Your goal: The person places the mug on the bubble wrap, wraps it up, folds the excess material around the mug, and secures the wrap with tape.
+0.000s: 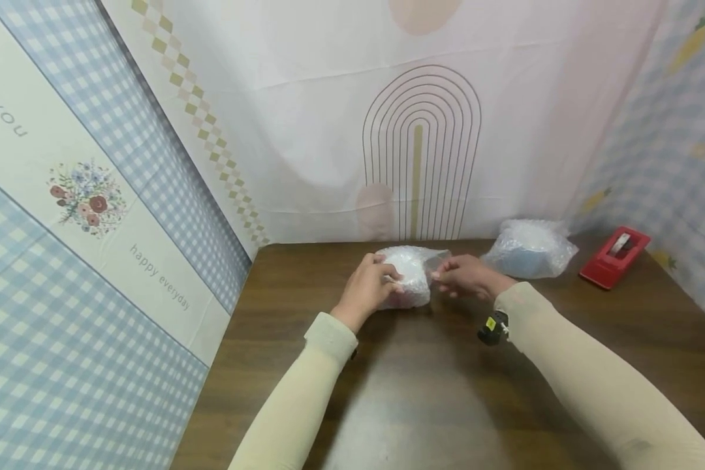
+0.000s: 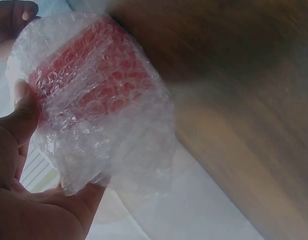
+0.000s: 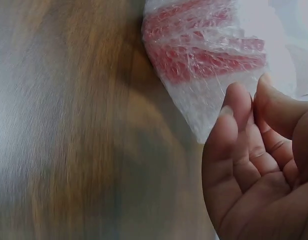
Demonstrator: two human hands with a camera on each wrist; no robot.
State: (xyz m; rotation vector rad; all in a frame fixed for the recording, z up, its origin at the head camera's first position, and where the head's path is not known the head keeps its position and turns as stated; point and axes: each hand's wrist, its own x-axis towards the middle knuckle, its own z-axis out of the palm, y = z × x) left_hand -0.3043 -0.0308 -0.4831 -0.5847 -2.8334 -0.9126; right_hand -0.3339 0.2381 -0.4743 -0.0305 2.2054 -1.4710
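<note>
A bubble-wrapped package (image 1: 408, 277) lies near the back edge of the table, and something red shows through its wrap (image 2: 114, 75) in both wrist views. My left hand (image 1: 367, 284) grips the package from its left side, thumb and fingers spread around it. At the other end, my right hand (image 1: 464, 275) has thumb and index finger brought together at the loose end of the bubble wrap (image 3: 204, 107), pinching its edge. The remaining right fingers curl loosely below. What exactly the red thing is stays hidden under the bubbles.
A second bubble-wrapped package (image 1: 529, 251), bluish inside, sits to the right behind my right hand. Beside it is a red tape dispenser (image 1: 615, 258). A patterned cloth (image 1: 305, 130) hangs behind the brown wooden table (image 1: 282, 294), with checked cloth (image 1: 94, 313) at the left.
</note>
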